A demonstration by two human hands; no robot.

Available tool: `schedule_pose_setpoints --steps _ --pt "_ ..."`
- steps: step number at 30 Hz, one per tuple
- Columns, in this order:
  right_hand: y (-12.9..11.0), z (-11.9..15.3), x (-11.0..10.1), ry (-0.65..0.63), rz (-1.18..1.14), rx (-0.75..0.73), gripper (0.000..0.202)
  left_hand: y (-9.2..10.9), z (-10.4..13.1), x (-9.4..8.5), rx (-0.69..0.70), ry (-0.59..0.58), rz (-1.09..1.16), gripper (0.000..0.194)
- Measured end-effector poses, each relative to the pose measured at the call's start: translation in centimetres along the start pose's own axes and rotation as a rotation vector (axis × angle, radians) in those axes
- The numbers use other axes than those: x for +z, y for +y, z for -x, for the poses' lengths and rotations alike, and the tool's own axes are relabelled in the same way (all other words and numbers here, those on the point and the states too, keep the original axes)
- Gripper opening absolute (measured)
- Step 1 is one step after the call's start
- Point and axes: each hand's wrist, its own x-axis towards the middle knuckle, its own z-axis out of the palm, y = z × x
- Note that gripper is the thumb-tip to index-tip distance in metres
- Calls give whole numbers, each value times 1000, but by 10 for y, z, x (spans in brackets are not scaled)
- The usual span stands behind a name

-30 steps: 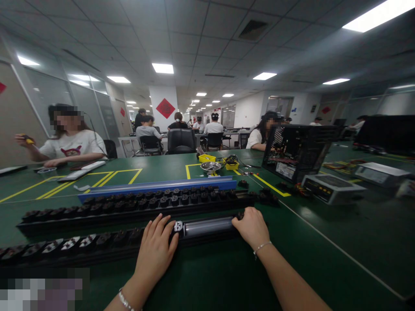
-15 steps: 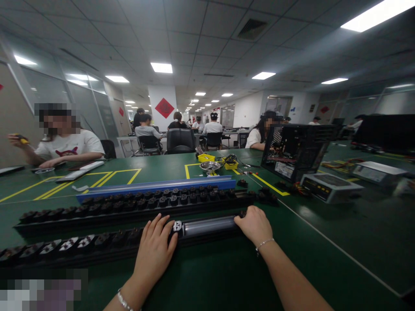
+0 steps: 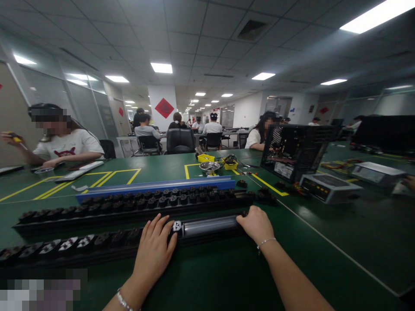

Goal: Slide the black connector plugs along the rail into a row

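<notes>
A long black power strip [image 3: 207, 226] lies across the table in front of me, with socket modules [image 3: 103, 238] along its left part and a bare metallic channel on its right. My left hand [image 3: 154, 246] rests palm down over the strip, fingers stretched across the sockets beside one white-faced socket [image 3: 177, 226]. At the strip's right end, my right hand [image 3: 256, 224] is closed, thumb and fingers pinching a small black part [image 3: 244, 214], mostly hidden by the fingers.
Behind it lie a second black strip of sockets [image 3: 139, 207] and a blue rail [image 3: 162, 185]. Farther back are a metal bowl [image 3: 209, 166], a yellow tray [image 3: 206, 158], an open computer case [image 3: 293, 151] and a power supply unit [image 3: 329, 186]. Co-workers sit across the table.
My right hand has shifted very slightly right along the strip. My left hand stays in place. The co-worker at left has lowered their head, and a hand appears at the far right edge.
</notes>
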Motion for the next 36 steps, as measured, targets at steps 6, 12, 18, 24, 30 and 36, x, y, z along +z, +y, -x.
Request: schedule_pose_setpoints --steps 6,12,18,24,30,36 --pt "4 -2 -2 -13 -5 23 35 -1 1 2 10 -8 -13 34" --pt "7 -3 -7 -77 -3 94 37 0 0 1 11 -3 -10 34" --pt "13 -8 -7 -105 -14 128 38 0 0 0 2 -13 -5 34" --pt "18 -12 -8 -105 -37 137 34 0 0 0 4 13 11 33" --pt "22 -13 -10 -100 -42 156 32 0 0 1 0 4 12 33" --pt "23 -16 -11 -131 -57 182 33 0 0 0 5 1 -9 33"
